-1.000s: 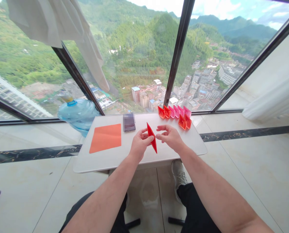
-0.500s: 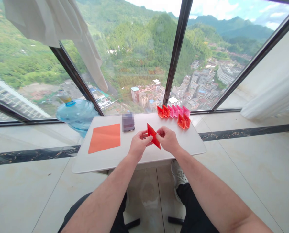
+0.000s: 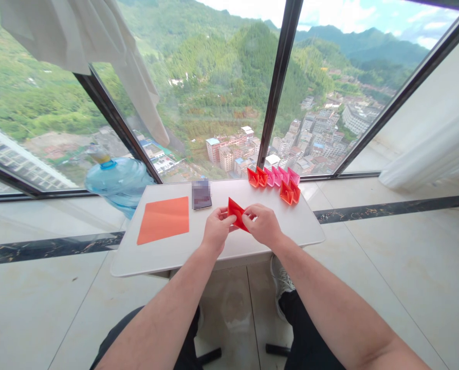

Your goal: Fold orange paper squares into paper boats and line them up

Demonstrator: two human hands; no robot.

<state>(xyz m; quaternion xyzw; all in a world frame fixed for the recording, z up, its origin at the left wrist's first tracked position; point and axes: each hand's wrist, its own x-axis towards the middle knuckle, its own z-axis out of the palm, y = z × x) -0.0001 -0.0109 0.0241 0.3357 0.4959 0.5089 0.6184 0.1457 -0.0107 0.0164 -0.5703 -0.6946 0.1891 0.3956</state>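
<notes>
Between my two hands, above the white table (image 3: 167, 257), is a piece of folded red paper (image 3: 236, 209) with pointed corners. My left hand (image 3: 217, 226) pinches its left side, thumb in front and fingers behind. On the right side, my right hand (image 3: 263, 221) grips the paper with thumb and fingertips; its lower right part is partly covered. Several folded paper boats (image 3: 275, 176), red and pink, stand in a row at the table's back right, with two more red-orange boats (image 3: 290, 193) in front of them. A flat orange paper sheet (image 3: 163, 221) lies to the left.
A phone (image 3: 202, 195), blurred on its screen, lies near the table's back edge. Behind the left corner stands a large blue water bottle (image 3: 117, 180). Tall windows with a dark frame (image 3: 279, 87) rise just past the table. A shoe (image 3: 282, 280) is below the front edge.
My right hand has shifted over the paper's lower right edge and covers more of it. The red paper has turned slightly. The whole view has moved a little.
</notes>
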